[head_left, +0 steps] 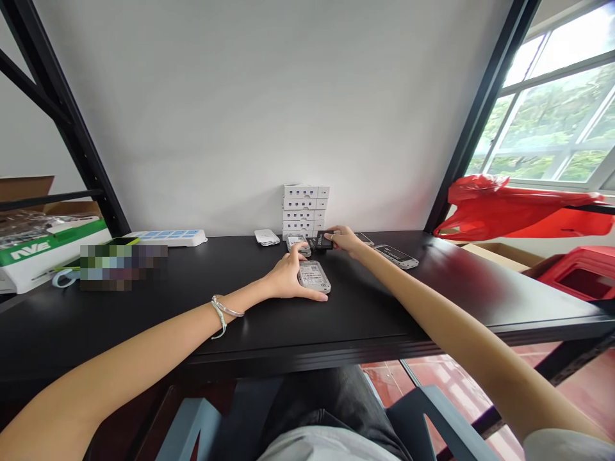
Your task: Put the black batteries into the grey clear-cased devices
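"Start with the left hand [291, 282]. Doing what?"

"Spreading fingers wide in a C around a pale device [314, 278], from its nine o'clock side, with thumb along six o'clock and fingertips near eleven. Cannot tell whether gripping or merely resting there."

"Lying flat, that device?"

"Yes, flat on the black table [358, 314], printed label up, straight ahead of the lap."

"And with the right hand [346, 241]?"

"Pinching a black rectangular piece [325, 240] between thumb and closed-up fingers, between twelve and one o'clock from the pale device."

"Anything else close in?"

"Find a second device [293, 239] at eleven o'clock, partly hidden by the left fingers. Look to twelve for a stack of white boxes [302, 210] at the back."

"Now go round the dial."

"See a few flat white pieces [266, 237] between ten and eleven, piled together; a white case with blue lids [168, 238] between nine and ten, well apart. Swing between two and three for a dark-faced device [394, 255], then, much farther out, a red plastic bag [519, 208]."
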The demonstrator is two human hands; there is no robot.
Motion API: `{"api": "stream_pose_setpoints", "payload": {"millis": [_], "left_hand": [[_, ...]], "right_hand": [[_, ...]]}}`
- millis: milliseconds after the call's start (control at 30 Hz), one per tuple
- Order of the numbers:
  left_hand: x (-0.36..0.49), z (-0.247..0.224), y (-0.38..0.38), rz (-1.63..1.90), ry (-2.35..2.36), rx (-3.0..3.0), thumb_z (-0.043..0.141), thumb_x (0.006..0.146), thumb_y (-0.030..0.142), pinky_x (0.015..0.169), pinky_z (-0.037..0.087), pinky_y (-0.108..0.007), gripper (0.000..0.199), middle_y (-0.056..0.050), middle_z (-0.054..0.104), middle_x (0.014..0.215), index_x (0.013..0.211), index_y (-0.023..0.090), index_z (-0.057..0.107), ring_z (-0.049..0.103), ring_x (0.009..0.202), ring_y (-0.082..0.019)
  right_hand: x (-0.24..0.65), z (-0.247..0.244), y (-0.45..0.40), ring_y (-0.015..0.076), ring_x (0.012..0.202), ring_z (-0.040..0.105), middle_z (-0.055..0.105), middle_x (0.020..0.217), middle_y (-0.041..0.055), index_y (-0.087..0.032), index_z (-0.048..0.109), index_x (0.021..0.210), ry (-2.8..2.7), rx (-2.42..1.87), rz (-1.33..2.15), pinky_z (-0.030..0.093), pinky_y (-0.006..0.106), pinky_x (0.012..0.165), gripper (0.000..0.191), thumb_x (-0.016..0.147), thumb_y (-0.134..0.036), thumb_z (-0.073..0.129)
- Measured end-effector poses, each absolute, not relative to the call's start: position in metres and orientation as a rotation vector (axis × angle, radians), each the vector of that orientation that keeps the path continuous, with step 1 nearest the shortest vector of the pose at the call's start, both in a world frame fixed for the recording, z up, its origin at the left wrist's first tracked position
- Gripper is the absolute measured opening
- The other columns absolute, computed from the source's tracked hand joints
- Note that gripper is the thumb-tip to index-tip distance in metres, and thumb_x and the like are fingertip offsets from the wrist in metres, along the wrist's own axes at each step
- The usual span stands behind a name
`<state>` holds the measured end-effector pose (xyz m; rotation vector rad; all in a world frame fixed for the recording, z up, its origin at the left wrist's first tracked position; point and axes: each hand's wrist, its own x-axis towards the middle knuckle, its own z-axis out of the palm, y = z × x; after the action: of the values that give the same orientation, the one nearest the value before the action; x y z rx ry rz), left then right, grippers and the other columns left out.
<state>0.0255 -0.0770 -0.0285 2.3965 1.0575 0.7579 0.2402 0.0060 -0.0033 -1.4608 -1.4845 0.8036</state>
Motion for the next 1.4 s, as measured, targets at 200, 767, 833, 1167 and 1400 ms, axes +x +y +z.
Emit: {"api": "stream_pose_setpoints", "payload": {"millis": [200,767,833,1167,1400], "left_hand": [[0.026,-0.024,-0.082,0.716,1.080,2.379,0.078,0.045,0.067,0.105,0.030,-0.053,0.128,-0.019,0.047,0.127,0.142,0.018,0.010,0.039,0.125,-0.036],[0.025,-0.009,-0.071,1.060,0.965,2.354,0.077,0.058,0.057,0.097,0.040,-0.047,0.093,-0.012,0.053,0.118,0.130,0.023,0.030,0.050,0.116,-0.030],[0.025,0.000,-0.057,1.165,1.036,2.291,0.076,0.060,0.055,0.096,0.042,-0.045,0.089,-0.014,0.051,0.123,0.128,0.022,0.031,0.050,0.116,-0.030],[0.022,-0.007,-0.001,1.029,1.235,2.296,0.077,0.058,0.057,0.100,0.038,-0.045,0.095,-0.017,0.042,0.138,0.132,0.020,0.032,0.041,0.127,-0.031],[0.024,-0.010,-0.005,1.003,1.265,2.294,0.073,0.067,0.051,0.107,0.030,-0.047,0.086,-0.017,0.033,0.144,0.133,0.019,0.028,0.031,0.134,-0.030]], "right_hand": [[0.240,-0.014,0.019,0.0064,0.044,0.041,0.048,0.053,-0.0052,-0.010,0.062,0.107,-1.576,-1.553,0.786,0.035,0.018,0.041,0.038,0.078,-0.033,0.070],[0.242,-0.011,0.010,0.0261,0.092,0.061,0.066,0.106,0.0095,-0.016,0.058,0.123,-2.186,-1.566,0.155,0.046,0.033,0.081,0.058,0.072,-0.039,0.070],[0.252,-0.006,0.007,0.0259,0.094,0.060,0.062,0.113,0.0112,-0.016,0.056,0.126,-2.205,-1.576,0.108,0.045,0.033,0.082,0.060,0.072,-0.039,0.070],[0.305,0.016,-0.010,0.0253,0.104,0.055,0.057,0.117,0.0132,-0.015,0.057,0.120,-2.233,-1.792,-0.021,0.044,0.031,0.083,0.047,0.080,-0.039,0.062],[0.312,0.023,-0.017,0.0284,0.112,0.053,0.053,0.127,0.0128,-0.018,0.055,0.123,-2.183,-2.006,0.038,0.043,0.033,0.087,0.053,0.079,-0.047,0.061]]}}
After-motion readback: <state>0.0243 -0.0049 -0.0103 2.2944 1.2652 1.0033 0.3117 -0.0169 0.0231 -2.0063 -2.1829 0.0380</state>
